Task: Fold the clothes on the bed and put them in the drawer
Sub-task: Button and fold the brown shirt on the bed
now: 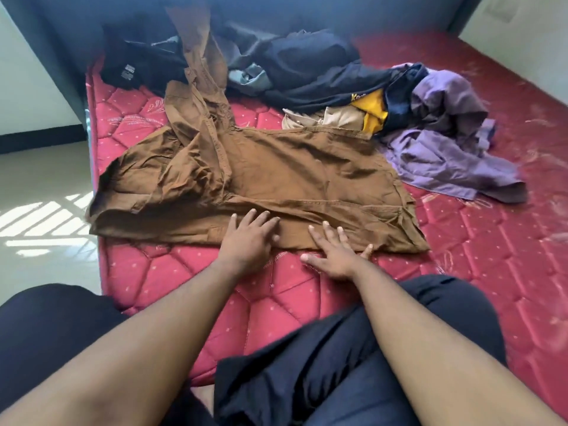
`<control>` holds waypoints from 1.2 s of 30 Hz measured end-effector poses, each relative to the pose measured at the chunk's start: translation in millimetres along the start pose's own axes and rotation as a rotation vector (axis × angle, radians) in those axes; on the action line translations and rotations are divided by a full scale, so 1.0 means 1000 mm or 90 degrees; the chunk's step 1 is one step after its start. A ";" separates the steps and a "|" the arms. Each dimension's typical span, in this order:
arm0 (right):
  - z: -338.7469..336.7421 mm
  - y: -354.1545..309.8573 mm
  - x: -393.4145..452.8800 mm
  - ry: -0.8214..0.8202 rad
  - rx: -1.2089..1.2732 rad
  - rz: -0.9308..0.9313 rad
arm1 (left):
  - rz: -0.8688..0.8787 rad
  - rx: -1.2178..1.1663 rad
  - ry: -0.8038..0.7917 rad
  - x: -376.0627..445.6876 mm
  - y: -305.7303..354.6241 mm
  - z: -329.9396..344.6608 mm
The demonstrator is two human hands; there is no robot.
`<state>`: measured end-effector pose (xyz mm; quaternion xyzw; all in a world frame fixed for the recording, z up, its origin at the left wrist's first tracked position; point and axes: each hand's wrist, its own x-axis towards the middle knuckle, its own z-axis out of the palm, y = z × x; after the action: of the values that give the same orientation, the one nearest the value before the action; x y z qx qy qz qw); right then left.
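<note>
I see the rust-brown cotton shirt (276, 176) spread flat on the red quilted mattress (172, 290), its long axis running left to right, one sleeve raised toward the far end. My left hand (249, 241) and right hand (335, 253) lie flat with fingers straight on its near hem, holding nothing. Bare mattress lies between hem and my knees. Its left edge sits just beside the shirt. Behind, the heap of dark, yellow and purple clothes (399, 96) touches it, I think.
</note>
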<state>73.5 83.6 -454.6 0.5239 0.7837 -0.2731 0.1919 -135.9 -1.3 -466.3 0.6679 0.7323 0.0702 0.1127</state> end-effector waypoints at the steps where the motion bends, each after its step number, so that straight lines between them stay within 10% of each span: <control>1: -0.010 0.012 0.004 -0.006 0.025 0.046 | -0.023 0.027 -0.061 0.002 -0.006 0.007; 6: -0.075 0.101 -0.009 0.165 0.231 0.131 | -0.030 0.083 -0.046 0.000 0.002 0.021; 10: -0.092 0.150 -0.025 0.415 0.237 0.293 | 0.215 0.115 0.051 0.021 0.037 0.027; 16: -0.073 0.158 -0.011 0.175 0.247 0.433 | 0.347 0.037 -0.076 0.066 0.105 0.029; 27: -0.096 0.188 -0.033 0.479 0.016 0.190 | 0.329 0.086 -0.036 0.064 0.098 0.059; 31: -0.082 0.198 -0.031 0.442 0.146 0.236 | 0.315 0.064 -0.071 0.063 0.097 0.058; 34: -0.091 0.158 -0.024 0.477 0.277 0.022 | 0.302 0.032 -0.062 0.069 0.108 0.047; 36: -0.090 0.120 -0.018 0.270 0.400 -0.140 | 0.270 -0.008 0.005 0.077 0.114 0.040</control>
<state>190.4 164.0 -401.4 0.5151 0.7355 -0.4040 -0.1745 -21.7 84.6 -481.6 0.8062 0.5751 0.0997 0.0967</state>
